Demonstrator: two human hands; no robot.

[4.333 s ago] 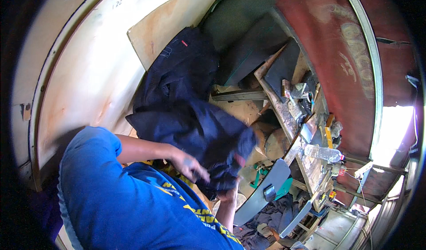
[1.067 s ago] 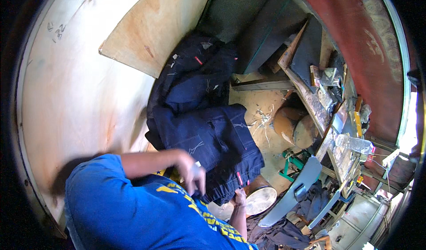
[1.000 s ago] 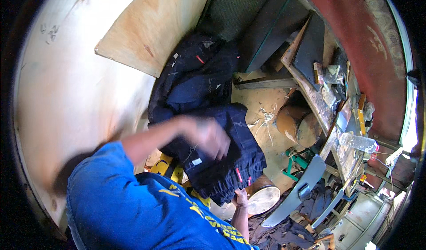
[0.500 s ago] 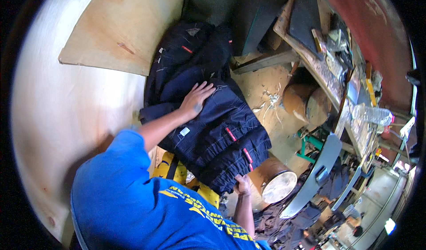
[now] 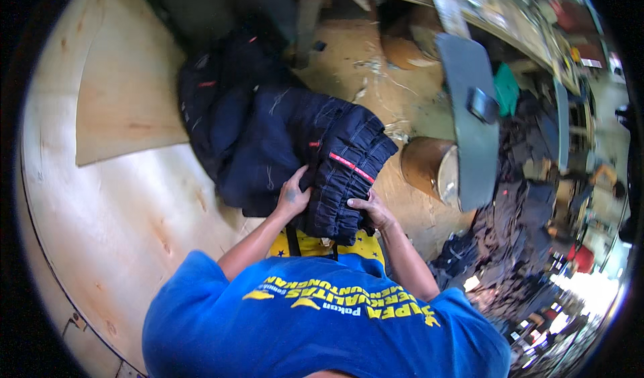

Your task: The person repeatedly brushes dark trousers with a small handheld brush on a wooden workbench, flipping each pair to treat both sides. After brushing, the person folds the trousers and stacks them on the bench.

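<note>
A stack of dark navy trousers (image 5: 268, 136) with gathered elastic waistbands, red labels and loose white threads lies in front of me. My left hand (image 5: 294, 193) grips the near side of the stack just below the waistbands. At the waistband end, my right hand (image 5: 376, 210) holds the edge, thumb on top and its other fingers hidden underneath. The layered waistbands (image 5: 345, 177) bulge between the two hands. Under the near edge shows a yellow cloth (image 5: 288, 245) with dark stars.
Pale plywood (image 5: 141, 224) spreads to my left, with a loose wooden sheet (image 5: 127, 96) on it. Right of the trousers stand a brown drum (image 5: 426, 167) and a grey panel (image 5: 469, 143). A cluttered workbench (image 5: 496, 26) runs along the far right; dark cloth (image 5: 516, 197) is heaped beyond.
My left hand has gone from lying flat on the trousers to gripping their near side. My right hand still holds the waistband end. The view has turned, and the waistbands now sit closer together.
</note>
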